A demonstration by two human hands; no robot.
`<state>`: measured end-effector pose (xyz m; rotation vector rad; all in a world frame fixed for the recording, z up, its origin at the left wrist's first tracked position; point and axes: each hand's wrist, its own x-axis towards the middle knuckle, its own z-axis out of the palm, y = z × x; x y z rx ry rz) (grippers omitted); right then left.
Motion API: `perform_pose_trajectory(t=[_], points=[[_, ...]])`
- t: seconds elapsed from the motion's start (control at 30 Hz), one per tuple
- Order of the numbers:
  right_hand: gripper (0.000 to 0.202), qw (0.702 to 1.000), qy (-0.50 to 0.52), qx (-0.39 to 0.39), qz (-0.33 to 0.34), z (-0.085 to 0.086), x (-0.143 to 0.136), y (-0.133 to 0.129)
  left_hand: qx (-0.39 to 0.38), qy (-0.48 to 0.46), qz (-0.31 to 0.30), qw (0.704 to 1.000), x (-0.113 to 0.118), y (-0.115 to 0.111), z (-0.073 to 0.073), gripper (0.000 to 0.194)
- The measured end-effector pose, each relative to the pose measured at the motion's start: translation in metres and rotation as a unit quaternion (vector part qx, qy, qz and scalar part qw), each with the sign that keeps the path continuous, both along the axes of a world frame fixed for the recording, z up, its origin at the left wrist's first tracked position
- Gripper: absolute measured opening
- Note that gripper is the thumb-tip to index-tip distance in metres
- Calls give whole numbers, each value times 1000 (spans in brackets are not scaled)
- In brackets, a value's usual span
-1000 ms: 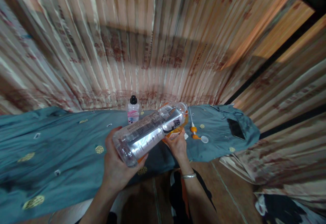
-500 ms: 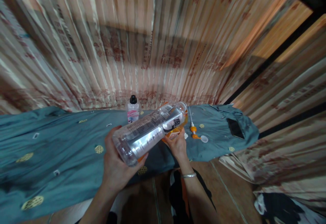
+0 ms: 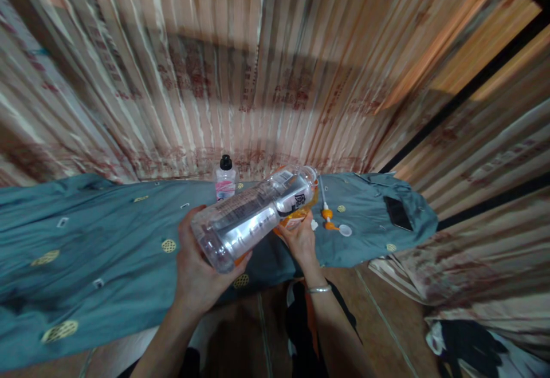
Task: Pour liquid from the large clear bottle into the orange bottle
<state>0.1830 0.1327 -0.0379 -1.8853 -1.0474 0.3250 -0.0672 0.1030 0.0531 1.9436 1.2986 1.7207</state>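
Tilted in front of me is a large clear plastic bottle [image 3: 253, 217] with a silvery printed label, its neck up and to the right, its base toward my left hand. My left hand [image 3: 201, 269] is wrapped round the base end. An orange-yellow bottle [image 3: 296, 220] lies mostly hidden behind and under the clear one, near its neck. My right hand [image 3: 301, 240] grips this orange bottle from below; a silver bangle circles the wrist. Whether the two bottle mouths touch, I cannot make out.
A small clear bottle [image 3: 226, 180] with black cap and pink label stands behind the clear bottle. An orange pump head [image 3: 327, 217] with its tube and a round white cap [image 3: 345, 230] lie on the teal cloth [image 3: 129, 229]. A black phone [image 3: 398, 213] rests at the right. Curtains hang behind.
The view has shifted slightly. Both hands still hold the bottles at almost the same tilt, and the things on the cloth have not moved.
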Motion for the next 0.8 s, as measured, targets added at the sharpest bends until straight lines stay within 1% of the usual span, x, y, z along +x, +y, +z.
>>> perform_pose_trajectory(t=[0.1,0.3,0.4,0.57,0.67,0.8], points=[[118,1000,-5,-8,-1,2,-1,0,-8,-1,-6,1000,0,0,1,95],[119,1000,-5,-22,-6,4,-1,-1,8,9,5,1000,1,0,2,90],[122,1000,-7,-27,-11,2,0,0,14,9,12,1000,1,1,1,93],[118,1000,-3,-5,-1,-2,2,0,-10,1,11,1000,0,1,-1,97],[118,1000,-4,-2,-1,-1,1,0,2,4,6,1000,0,1,-1,95],[112,1000,-4,3,0,-2,0,0,13,15,5,1000,0,2,1,92]])
